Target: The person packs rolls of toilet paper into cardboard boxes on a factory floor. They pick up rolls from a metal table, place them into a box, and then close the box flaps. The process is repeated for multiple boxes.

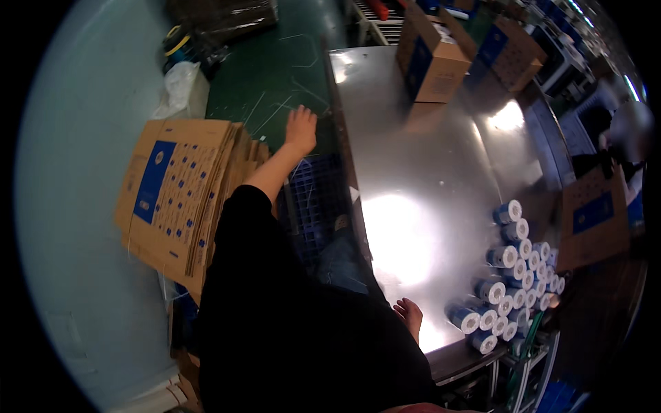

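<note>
My left hand (301, 131) is held out in the air past the near stack of flattened cardboard boxes (180, 196), above the green floor. Its fingers are loosely apart and hold nothing. Those boxes are brown with a blue panel and small blue prints, and they lean against the wall on my left. At the near edge of the shiny metal table (441, 148) is my right hand (410, 318), fingers apart, with nothing in it. To its right lies a pile of blue-and-white wrapped rolls (490, 292), their round white ends toward me.
Two cardboard boxes, one open (434, 58) and another (513, 54), stand at the table's far end. Across the table a person (630, 127) is beside a cardboard box (593, 213). A blue plastic pallet (311, 199) lies on the floor between the stack and the table.
</note>
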{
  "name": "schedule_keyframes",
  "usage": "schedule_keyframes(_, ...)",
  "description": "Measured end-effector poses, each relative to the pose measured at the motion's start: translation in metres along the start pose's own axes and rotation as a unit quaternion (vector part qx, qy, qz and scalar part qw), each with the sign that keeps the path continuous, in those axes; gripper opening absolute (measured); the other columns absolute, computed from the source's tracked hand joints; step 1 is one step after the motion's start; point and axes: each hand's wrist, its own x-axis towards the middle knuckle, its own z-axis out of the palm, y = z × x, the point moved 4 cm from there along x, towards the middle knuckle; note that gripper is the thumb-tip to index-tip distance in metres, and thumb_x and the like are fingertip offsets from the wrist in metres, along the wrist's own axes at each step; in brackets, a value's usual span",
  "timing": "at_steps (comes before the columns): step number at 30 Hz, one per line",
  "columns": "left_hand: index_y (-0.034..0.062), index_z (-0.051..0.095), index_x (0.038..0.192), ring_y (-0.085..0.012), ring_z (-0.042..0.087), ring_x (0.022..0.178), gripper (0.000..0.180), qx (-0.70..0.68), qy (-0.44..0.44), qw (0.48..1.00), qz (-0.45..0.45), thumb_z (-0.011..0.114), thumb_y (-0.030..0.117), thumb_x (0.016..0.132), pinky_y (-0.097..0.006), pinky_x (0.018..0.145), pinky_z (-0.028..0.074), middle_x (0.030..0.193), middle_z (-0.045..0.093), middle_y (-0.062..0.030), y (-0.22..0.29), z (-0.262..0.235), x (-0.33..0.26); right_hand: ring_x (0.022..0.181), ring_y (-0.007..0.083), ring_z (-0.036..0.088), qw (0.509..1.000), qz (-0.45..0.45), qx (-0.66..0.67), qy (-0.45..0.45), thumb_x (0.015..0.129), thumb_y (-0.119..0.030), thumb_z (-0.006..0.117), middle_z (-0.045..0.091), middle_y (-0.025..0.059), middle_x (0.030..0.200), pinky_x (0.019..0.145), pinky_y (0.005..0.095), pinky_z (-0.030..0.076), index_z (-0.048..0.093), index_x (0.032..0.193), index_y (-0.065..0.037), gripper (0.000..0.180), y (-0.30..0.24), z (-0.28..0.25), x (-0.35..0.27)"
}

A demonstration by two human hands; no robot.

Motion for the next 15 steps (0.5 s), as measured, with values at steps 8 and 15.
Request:
schedule_keyframes(8, 0.0162, 0.045, 0.135, -0.0266, 0.037, 0.133, 0.056, 0.063, -0.231, 0.937, -0.255, 0.062, 0.024, 0.082, -0.047, 0.107, 0.032, 0.136, 0.046, -0.0125, -0.244, -0.012, -0.1, 0.081, 0.0195, 0.066, 0.931, -0.108, -0.33, -0.113, 0.086, -0.021, 0.065, 0.07, 0.0114, 0.09, 0.074, 0.0301, 0.052, 0.065, 0.102, 0.002, 0.029, 0.008, 0.045, 0.013)
schedule_keyframes(15, 0.0248, 0.043, 0.136, -0.0268, 0.046, 0.125, 0.062, 0.039, -0.241, 0.925, -0.291, 0.067, 0.021, 0.079, -0.041, 0.101, 0.04, 0.133, 0.049, -0.0078, -0.255, -0.013, -0.101, 0.086, 0.0239, 0.069, 0.85, -0.19, -0.484, -0.085, 0.084, -0.028, 0.066, 0.07, 0.0162, 0.095, 0.077, 0.0332, 0.053, 0.066, 0.105, 0.0, 0.035, -0.01, 0.064, 0.022)
